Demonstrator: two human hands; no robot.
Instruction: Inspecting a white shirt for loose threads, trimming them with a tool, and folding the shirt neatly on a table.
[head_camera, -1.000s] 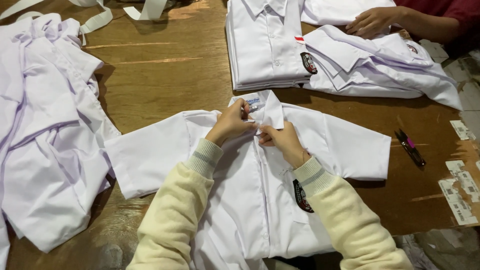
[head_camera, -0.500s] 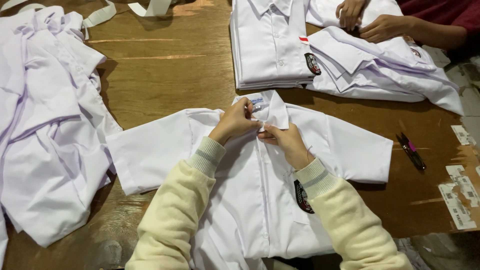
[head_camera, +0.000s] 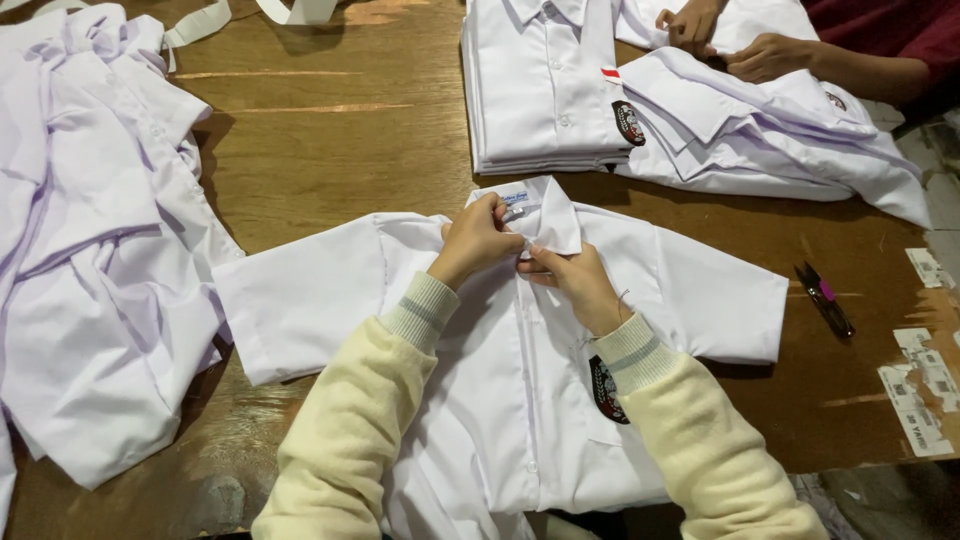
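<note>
Only the head view to go on here, looking straight down at a wooden table (head_camera: 330, 150). A white short-sleeved shirt (head_camera: 520, 400) lies flat and face up in the middle of the frame, collar toward the top, sleeves spread out to either side, with a dark badge (head_camera: 603, 392) on its chest pocket. Both hands meet right at the neck of it: the left hand (head_camera: 478, 238) is curled with its fingers pinching the placket just under the collar, and the right hand (head_camera: 572, 280) is pressed up against it, fingertips nipping the opposite edge of the fabric. Looks to me like the top button is being done up, or the collar closed, though the button itself is hidden under the fingers so I can't say if it's through yet. I'd guess the next bit calls for holding both edges lined up and taut, then working down the front. So the shirt sits directly under and between the hands, its lower part running off the bottom of the frame between the cream sleeves. A heap of loose white shirts (head_camera: 90, 260) fills the left side, a neat folded stack (head_camera: 540, 90) sits top centre, and another person's hands (head_camera: 760, 50) handle more shirts at upper right. Small snips (head_camera: 825, 300) lie at the right, with paper labels (head_camera: 925, 390) near the edge.
</note>
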